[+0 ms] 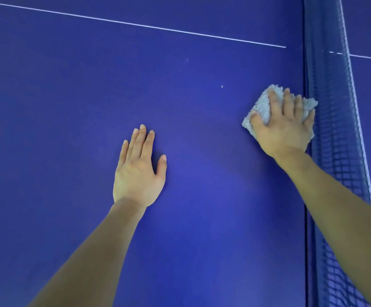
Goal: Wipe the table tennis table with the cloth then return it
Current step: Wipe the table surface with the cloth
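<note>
Head view: one grey cloth (pixel 261 105), one blue table (pixel 69 96), one net (pixel 335 134), two hands. The cloth lies under the right hand (pixel 284 127), which presses it down with spread fingers just beside the net. The left hand (pixel 138 171) rests flat on the table.

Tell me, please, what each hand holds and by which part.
The right hand presses the cloth from its top, fingers spread; the left hand lies flat on the table, holding nothing.
</note>
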